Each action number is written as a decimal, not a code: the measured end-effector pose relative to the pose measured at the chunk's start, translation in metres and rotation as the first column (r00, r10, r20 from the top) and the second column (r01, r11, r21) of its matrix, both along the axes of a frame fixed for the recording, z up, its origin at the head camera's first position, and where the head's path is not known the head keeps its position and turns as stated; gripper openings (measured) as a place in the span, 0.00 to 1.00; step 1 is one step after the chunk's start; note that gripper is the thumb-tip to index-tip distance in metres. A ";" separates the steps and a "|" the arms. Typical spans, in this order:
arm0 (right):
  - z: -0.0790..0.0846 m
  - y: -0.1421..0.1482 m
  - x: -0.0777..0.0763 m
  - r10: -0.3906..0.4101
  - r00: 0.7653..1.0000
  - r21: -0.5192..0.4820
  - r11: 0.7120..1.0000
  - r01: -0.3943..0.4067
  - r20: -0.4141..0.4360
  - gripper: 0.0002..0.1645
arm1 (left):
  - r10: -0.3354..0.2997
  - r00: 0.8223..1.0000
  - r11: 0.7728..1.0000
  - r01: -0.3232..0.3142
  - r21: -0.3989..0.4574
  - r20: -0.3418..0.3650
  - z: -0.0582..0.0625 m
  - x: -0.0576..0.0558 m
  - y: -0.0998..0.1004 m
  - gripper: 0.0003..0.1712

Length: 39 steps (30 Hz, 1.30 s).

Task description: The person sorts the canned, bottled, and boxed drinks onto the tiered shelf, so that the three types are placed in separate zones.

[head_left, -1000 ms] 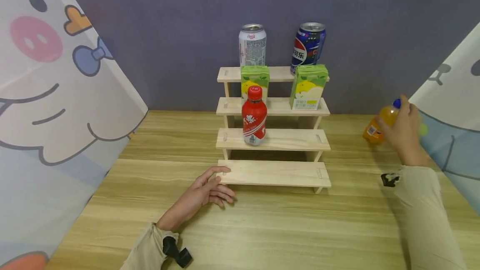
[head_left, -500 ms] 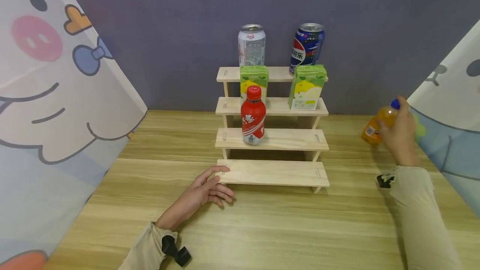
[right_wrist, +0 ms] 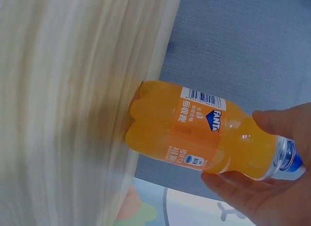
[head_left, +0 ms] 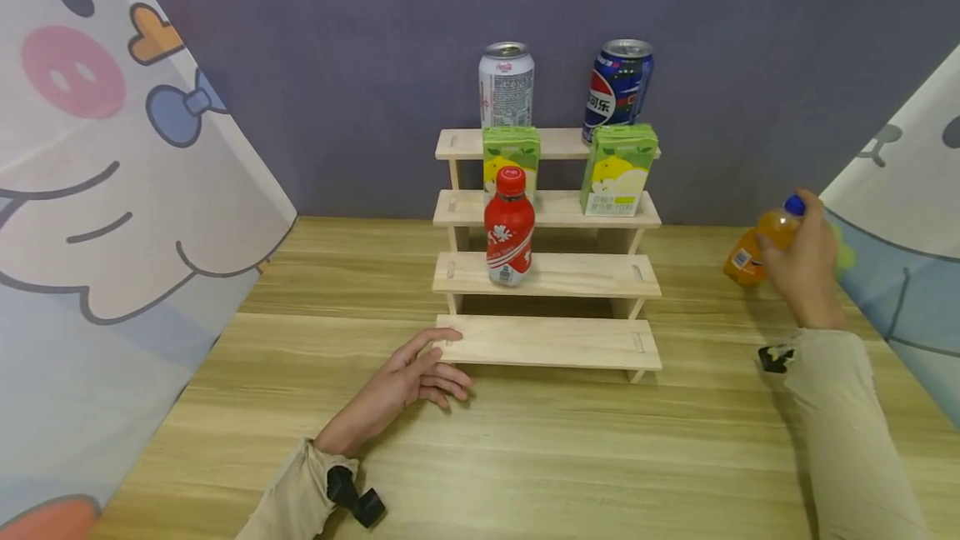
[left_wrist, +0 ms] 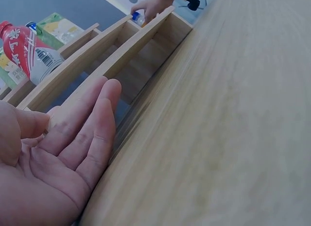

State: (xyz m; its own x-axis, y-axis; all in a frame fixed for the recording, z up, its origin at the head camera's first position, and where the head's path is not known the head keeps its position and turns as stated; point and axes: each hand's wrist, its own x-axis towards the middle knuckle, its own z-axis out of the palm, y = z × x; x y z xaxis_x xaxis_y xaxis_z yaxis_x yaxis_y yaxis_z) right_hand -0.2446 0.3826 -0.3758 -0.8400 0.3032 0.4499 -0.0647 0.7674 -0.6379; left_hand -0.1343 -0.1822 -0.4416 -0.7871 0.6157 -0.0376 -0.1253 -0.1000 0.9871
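Note:
A plastic bottle of orange Fanta (head_left: 750,257) with a blue cap is at the table's right side. My right hand (head_left: 808,273) grips its upper part, thumb and fingers on opposite sides below the cap. In the right wrist view the Fanta bottle's base (right_wrist: 146,119) is at the table surface; whether it touches is unclear. My left hand (head_left: 412,377) holds the left end of the lowest step of a wooden stepped display stand (head_left: 555,342), thumb and index finger at the board's corner. Its other fingers (left_wrist: 97,133) extend loosely below and in front of the board.
A red bottle (head_left: 510,232) stands at the left of the second step. Two green juice cartons (head_left: 618,177) (head_left: 520,148) are on the third step. A white can (head_left: 506,90) and a blue Pepsi can (head_left: 618,90) stand on top. A grey-blue wall (head_left: 360,107) rises behind.

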 end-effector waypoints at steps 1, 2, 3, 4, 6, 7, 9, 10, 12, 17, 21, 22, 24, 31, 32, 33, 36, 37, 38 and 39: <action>0.000 0.000 0.000 0.000 1.000 0.003 1.000 0.000 0.005 0.48 | 0.001 1.000 1.000 -0.001 0.000 0.000 0.000 0.000 0.000 0.25; 0.001 0.000 0.001 0.000 1.000 0.003 1.000 0.000 0.013 0.48 | -0.002 1.000 1.000 0.002 0.001 -0.002 0.000 0.000 0.000 0.25; 0.001 -0.001 0.002 0.002 1.000 0.004 1.000 -0.002 0.023 0.48 | -0.004 1.000 1.000 0.004 0.000 -0.004 0.000 -0.001 0.000 0.25; 0.001 -0.001 0.002 0.006 0.999 0.003 1.000 -0.006 0.035 0.48 | -0.004 1.000 1.000 0.004 -0.001 -0.001 0.000 -0.001 0.000 0.25; 0.002 -0.002 0.003 0.013 0.999 0.005 1.000 -0.013 0.049 0.48 | -0.002 1.000 1.000 0.002 -0.002 0.003 0.000 -0.001 0.000 0.25; 0.003 -0.002 0.004 0.018 0.999 0.007 1.000 -0.019 0.048 0.48 | -0.002 1.000 1.000 0.002 -0.002 0.005 0.000 -0.001 0.000 0.25; 0.005 -0.004 0.004 0.033 0.999 0.014 0.999 -0.033 0.032 0.48 | 0.001 1.000 1.000 -0.001 -0.002 0.007 -0.001 -0.001 0.000 0.25; 0.007 -0.005 0.004 0.040 0.999 0.020 0.999 -0.041 0.018 0.48 | 0.003 1.000 1.000 -0.003 -0.001 0.009 -0.001 -0.001 0.001 0.25; 0.011 -0.008 0.004 0.055 0.998 0.035 0.998 -0.055 -0.011 0.48 | 0.001 1.000 1.000 -0.001 0.004 0.006 0.000 -0.002 0.001 0.25; 0.025 -0.020 0.009 0.094 0.995 0.075 0.993 -0.091 -0.033 0.50 | -0.017 1.000 1.000 0.017 0.021 -0.008 -0.001 -0.003 0.001 0.25; 0.037 -0.034 0.016 0.113 0.993 0.106 0.988 -0.110 -0.031 0.50 | -0.015 1.000 1.000 0.015 0.024 -0.007 -0.002 -0.003 0.000 0.25; 0.040 -0.037 0.018 0.118 0.992 0.112 0.987 -0.114 -0.031 0.50 | -0.012 1.000 1.000 0.012 0.024 -0.006 -0.001 -0.002 0.000 0.25; 0.046 -0.044 0.023 0.131 0.990 0.127 0.984 -0.125 -0.043 0.49 | -0.008 1.000 1.000 0.008 0.020 -0.004 -0.001 -0.002 0.000 0.25; 0.067 -0.069 0.039 0.220 0.968 0.169 0.965 -0.198 -0.118 0.50 | -0.007 1.000 1.000 0.007 0.021 -0.008 0.001 -0.002 0.000 0.25; 0.070 -0.072 0.041 0.230 0.966 0.173 0.963 -0.207 -0.121 0.50 | -0.007 1.000 1.000 0.007 0.020 -0.008 0.001 -0.002 0.000 0.25; 0.073 -0.076 0.043 0.240 0.962 0.182 0.959 -0.216 -0.128 0.50 | -0.008 1.000 1.000 0.008 0.021 -0.008 0.001 -0.002 0.000 0.25; 0.082 -0.085 0.051 0.272 0.951 0.212 0.948 -0.239 -0.144 0.50 | -0.009 1.000 1.000 0.010 0.021 -0.010 0.001 -0.002 0.000 0.25; 0.084 -0.088 0.053 0.281 0.948 0.221 0.944 -0.245 -0.149 0.51 | -0.009 1.000 1.000 0.009 0.021 -0.008 0.001 -0.002 0.000 0.25; 0.086 -0.091 0.056 0.287 0.945 0.235 0.940 -0.246 -0.156 0.51 | -0.010 1.000 1.000 0.010 0.022 -0.008 0.000 -0.001 0.000 0.25; 0.089 -0.094 0.058 0.294 0.941 0.252 0.936 -0.247 -0.169 0.51 | -0.009 1.000 1.000 0.009 0.023 -0.008 0.000 -0.001 0.000 0.25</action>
State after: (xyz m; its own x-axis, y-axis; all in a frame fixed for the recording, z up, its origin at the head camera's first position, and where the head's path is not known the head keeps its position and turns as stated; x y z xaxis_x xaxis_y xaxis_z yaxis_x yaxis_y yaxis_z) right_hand -0.1865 0.2889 -0.2868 -0.7605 -0.0512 0.6473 -0.3987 0.8237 -0.4033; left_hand -0.1355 -0.1822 -0.4411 -0.7815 0.6236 -0.0171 -0.1187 -0.1217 0.9854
